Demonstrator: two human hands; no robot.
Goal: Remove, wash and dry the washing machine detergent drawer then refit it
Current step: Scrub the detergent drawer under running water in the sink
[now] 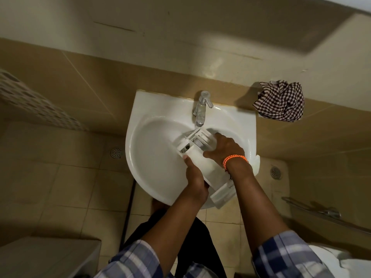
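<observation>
We hold the detergent drawer [202, 163] slanted across the white sink [152, 157], its far compartments right under the tap [201, 109] so water, probably running though the blur hides it, can flush them and drain off. Our left hand [195, 177] has its fingers clamped along the drawer's near left edge; our right hand [224, 149] (orange bracelet at the wrist) closes over its far right side, steadying the tilt. A checked cloth [280, 101] waits on the ledge, far right, for drying.

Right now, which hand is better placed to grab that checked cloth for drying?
Right hand, probably: the cloth sits on the ledge right of the sink, while the left hand supports the drawer.
</observation>
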